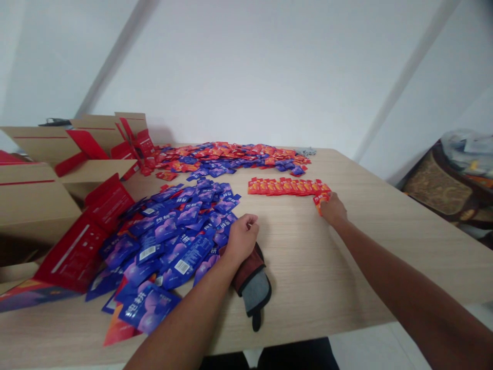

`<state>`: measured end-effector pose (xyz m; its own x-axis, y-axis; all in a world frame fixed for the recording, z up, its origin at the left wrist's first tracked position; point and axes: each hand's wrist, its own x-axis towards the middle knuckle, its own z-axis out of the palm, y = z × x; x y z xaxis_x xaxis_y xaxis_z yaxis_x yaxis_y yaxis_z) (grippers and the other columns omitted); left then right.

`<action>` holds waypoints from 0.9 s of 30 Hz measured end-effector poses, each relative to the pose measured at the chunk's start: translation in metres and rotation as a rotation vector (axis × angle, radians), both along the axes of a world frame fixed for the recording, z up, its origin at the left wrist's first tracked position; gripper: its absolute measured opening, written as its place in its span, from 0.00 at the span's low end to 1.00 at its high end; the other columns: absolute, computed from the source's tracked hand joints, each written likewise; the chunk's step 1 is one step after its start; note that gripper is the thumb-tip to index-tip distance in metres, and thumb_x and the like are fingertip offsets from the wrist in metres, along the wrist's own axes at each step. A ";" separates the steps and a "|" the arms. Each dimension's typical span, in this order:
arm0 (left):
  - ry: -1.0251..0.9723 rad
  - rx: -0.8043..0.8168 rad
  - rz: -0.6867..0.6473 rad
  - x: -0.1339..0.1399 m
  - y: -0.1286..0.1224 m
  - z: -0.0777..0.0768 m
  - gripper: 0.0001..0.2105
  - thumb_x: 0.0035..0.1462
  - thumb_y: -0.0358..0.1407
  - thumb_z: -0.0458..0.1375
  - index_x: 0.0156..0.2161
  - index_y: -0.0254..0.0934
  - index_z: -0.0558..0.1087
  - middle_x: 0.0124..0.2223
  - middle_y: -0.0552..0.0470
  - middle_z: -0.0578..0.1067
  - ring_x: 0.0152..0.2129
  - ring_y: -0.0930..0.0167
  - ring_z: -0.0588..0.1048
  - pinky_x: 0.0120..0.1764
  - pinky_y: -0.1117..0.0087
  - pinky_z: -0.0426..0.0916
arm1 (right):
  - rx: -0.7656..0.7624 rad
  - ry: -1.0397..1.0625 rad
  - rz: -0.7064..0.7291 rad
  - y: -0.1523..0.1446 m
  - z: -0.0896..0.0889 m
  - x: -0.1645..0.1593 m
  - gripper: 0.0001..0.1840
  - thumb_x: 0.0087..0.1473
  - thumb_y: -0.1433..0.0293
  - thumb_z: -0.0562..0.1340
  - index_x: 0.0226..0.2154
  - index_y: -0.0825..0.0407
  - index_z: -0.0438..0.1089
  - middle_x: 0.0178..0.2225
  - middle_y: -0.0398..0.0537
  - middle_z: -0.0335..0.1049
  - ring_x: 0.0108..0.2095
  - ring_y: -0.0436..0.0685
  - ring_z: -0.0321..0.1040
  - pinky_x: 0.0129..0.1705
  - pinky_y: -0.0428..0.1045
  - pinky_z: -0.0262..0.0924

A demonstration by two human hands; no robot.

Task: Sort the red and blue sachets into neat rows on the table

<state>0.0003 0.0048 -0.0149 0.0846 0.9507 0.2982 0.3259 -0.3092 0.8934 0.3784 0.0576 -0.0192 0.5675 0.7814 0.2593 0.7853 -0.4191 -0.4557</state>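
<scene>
My right hand (334, 209) pinches a red sachet (319, 199) at the right end of an overlapping row of red sachets (285, 186). Its fingers partly cover the sachet. My left hand (243, 235) hovers by the right edge of a heap of blue sachets (181, 231) with purple fruit printed on them. The fingers of that hand are curled in, and nothing shows between them. Beneath the left wrist lies a brown and grey fabric item with black trim (257, 293), partly hidden by the hand.
A long mixed pile of red and blue sachets (231, 153) lies along the back of the table (346, 277), near the wall. Open cardboard boxes (34, 192) with red flaps crowd the left side. Off the right edge stands a brown patterned item (433, 187) with plastic bags on it.
</scene>
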 end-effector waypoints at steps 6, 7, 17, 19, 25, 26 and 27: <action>0.023 0.007 -0.006 0.000 0.000 0.002 0.09 0.61 0.33 0.60 0.43 0.37 0.81 0.37 0.52 0.83 0.31 0.69 0.78 0.37 0.69 0.70 | 0.004 -0.116 -0.022 -0.009 -0.001 -0.009 0.20 0.67 0.67 0.57 0.55 0.63 0.71 0.56 0.77 0.69 0.59 0.72 0.67 0.57 0.59 0.56; 0.022 0.009 -0.008 0.000 0.000 0.002 0.08 0.61 0.32 0.60 0.43 0.37 0.81 0.37 0.52 0.83 0.31 0.69 0.78 0.37 0.68 0.70 | 0.016 -0.126 -0.029 -0.011 -0.001 -0.012 0.20 0.67 0.67 0.57 0.55 0.63 0.71 0.56 0.78 0.68 0.60 0.73 0.66 0.58 0.60 0.55; 0.022 0.021 -0.027 0.001 0.001 -0.004 0.08 0.61 0.33 0.61 0.44 0.37 0.81 0.37 0.52 0.83 0.31 0.70 0.78 0.36 0.70 0.70 | 0.398 0.370 0.268 -0.006 0.007 -0.127 0.23 0.59 0.63 0.60 0.53 0.57 0.72 0.53 0.66 0.75 0.51 0.69 0.72 0.58 0.63 0.62; 0.016 0.017 -0.026 0.002 0.001 -0.004 0.08 0.60 0.34 0.61 0.44 0.37 0.81 0.37 0.52 0.82 0.31 0.70 0.78 0.36 0.70 0.70 | 0.371 0.466 0.353 -0.006 -0.004 -0.160 0.21 0.58 0.60 0.59 0.48 0.55 0.75 0.42 0.57 0.80 0.39 0.62 0.76 0.47 0.57 0.70; 0.018 0.021 -0.013 -0.010 0.014 0.028 0.11 0.59 0.36 0.61 0.46 0.35 0.80 0.39 0.50 0.82 0.31 0.70 0.78 0.36 0.69 0.71 | 0.310 0.688 0.604 -0.013 -0.030 -0.190 0.15 0.51 0.60 0.64 0.38 0.51 0.77 0.30 0.45 0.78 0.29 0.56 0.73 0.35 0.50 0.67; 0.045 0.044 -0.009 -0.016 0.021 0.039 0.12 0.59 0.37 0.62 0.46 0.35 0.80 0.39 0.49 0.82 0.31 0.69 0.78 0.37 0.69 0.71 | 0.306 0.727 0.617 -0.013 -0.030 -0.186 0.15 0.51 0.60 0.64 0.37 0.51 0.77 0.29 0.45 0.78 0.27 0.55 0.72 0.33 0.50 0.66; 0.080 0.069 0.002 -0.025 0.029 0.051 0.13 0.58 0.37 0.62 0.47 0.35 0.80 0.39 0.49 0.82 0.32 0.69 0.78 0.37 0.69 0.71 | 0.305 0.767 0.621 -0.013 -0.030 -0.182 0.15 0.51 0.60 0.63 0.38 0.52 0.77 0.30 0.45 0.79 0.26 0.54 0.71 0.32 0.49 0.65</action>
